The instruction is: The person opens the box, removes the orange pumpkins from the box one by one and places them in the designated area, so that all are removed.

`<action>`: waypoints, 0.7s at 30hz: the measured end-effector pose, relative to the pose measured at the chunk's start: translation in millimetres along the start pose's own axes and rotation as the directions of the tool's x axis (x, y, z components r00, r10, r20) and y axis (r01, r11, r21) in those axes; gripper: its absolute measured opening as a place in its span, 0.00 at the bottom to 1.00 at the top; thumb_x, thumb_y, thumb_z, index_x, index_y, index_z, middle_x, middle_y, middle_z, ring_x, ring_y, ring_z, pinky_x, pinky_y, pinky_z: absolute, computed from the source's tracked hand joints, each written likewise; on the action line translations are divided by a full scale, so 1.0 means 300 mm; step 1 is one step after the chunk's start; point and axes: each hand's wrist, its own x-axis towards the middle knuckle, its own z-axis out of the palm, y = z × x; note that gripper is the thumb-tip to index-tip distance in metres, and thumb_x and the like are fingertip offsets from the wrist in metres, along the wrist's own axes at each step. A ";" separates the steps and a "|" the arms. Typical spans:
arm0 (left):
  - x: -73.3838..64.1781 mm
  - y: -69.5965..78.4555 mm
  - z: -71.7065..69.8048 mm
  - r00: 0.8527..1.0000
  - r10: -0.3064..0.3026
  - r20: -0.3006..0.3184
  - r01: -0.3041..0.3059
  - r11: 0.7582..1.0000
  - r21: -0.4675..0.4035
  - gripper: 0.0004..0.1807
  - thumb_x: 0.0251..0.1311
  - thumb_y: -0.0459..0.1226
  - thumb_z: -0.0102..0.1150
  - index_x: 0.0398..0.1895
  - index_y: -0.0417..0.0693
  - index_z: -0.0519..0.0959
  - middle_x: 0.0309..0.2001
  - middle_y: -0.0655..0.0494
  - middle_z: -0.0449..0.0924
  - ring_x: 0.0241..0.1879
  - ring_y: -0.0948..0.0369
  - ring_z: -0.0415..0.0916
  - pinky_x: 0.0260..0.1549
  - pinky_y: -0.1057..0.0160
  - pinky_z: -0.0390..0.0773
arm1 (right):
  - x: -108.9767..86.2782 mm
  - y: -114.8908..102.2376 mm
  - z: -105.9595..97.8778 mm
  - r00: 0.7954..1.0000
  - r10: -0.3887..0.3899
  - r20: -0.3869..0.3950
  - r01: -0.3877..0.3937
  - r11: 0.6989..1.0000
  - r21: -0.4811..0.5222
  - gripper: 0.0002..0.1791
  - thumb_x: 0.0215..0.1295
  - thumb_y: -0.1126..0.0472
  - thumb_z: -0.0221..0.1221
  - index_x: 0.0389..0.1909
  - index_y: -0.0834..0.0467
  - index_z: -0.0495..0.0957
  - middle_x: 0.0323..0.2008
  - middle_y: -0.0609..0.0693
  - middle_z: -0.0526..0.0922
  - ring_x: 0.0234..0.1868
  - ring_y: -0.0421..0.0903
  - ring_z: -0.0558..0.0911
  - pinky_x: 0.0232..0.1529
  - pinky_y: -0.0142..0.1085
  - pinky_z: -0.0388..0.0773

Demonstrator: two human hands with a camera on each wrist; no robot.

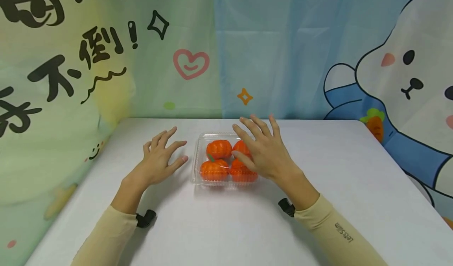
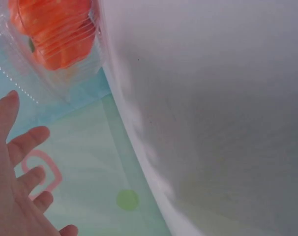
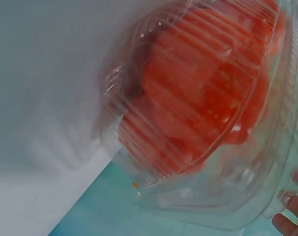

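Note:
A clear plastic clamshell box [image 1: 196, 167] sits on the table with several small orange pumpkins [image 1: 219, 149] inside, one showing a green stem. My left hand [image 1: 157, 160] hovers to the left of the box, fingers spread and holding nothing. Above the box's right side is my right hand [image 1: 263, 150], fingers apart, overlapping the right-hand pumpkins in the head view. In the left wrist view the box [image 2: 53, 91] lies beyond the thumb, apart from it. The right wrist view has the ribbed lid over the pumpkins [image 3: 203, 83], with fingertips [image 3: 285, 223] near the box's edge.
The white table [image 1: 226, 226] extends in front of the box and to both sides. Behind it hangs a printed cloth backdrop [image 1: 269, 42] with cartoon figures and lettering. Small black wrist cameras [image 1: 146, 219] are worn at both sleeves.

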 end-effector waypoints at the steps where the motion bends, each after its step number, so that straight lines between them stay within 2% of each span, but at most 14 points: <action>1: -0.004 0.001 -0.001 1.000 -0.002 0.001 0.002 1.000 -0.004 0.29 0.73 0.58 0.51 0.70 0.57 0.73 0.82 0.48 0.43 0.78 0.39 0.41 0.62 0.30 0.49 | 0.002 -0.005 0.001 1.000 -0.004 -0.001 0.004 1.000 0.006 0.37 0.69 0.38 0.57 0.74 0.51 0.67 0.74 0.56 0.66 0.76 0.60 0.61 0.75 0.66 0.42; 9: -0.038 -0.002 -0.003 1.000 -0.020 0.011 0.020 1.000 -0.019 0.25 0.73 0.56 0.53 0.64 0.54 0.77 0.80 0.46 0.49 0.77 0.39 0.44 0.62 0.30 0.50 | 0.024 -0.059 0.020 0.999 -0.044 -0.011 0.045 0.999 0.028 0.35 0.70 0.37 0.56 0.73 0.51 0.70 0.72 0.55 0.69 0.76 0.59 0.63 0.75 0.65 0.43; 15: -0.034 0.009 0.005 1.000 0.003 0.016 -0.002 0.998 -0.065 0.23 0.73 0.56 0.52 0.60 0.54 0.79 0.76 0.46 0.59 0.74 0.41 0.49 0.61 0.34 0.52 | 0.023 -0.079 0.023 0.998 -0.062 0.002 0.062 0.998 0.034 0.35 0.71 0.37 0.53 0.73 0.50 0.69 0.72 0.55 0.69 0.76 0.58 0.62 0.75 0.65 0.43; 21: -0.029 0.021 0.018 0.999 0.007 0.046 -0.002 0.995 -0.098 0.22 0.73 0.56 0.53 0.57 0.53 0.81 0.73 0.46 0.63 0.73 0.41 0.51 0.61 0.35 0.52 | 0.021 -0.096 0.027 0.995 -0.096 -0.031 0.097 0.995 0.037 0.35 0.70 0.38 0.55 0.72 0.51 0.70 0.71 0.55 0.71 0.75 0.58 0.64 0.76 0.64 0.44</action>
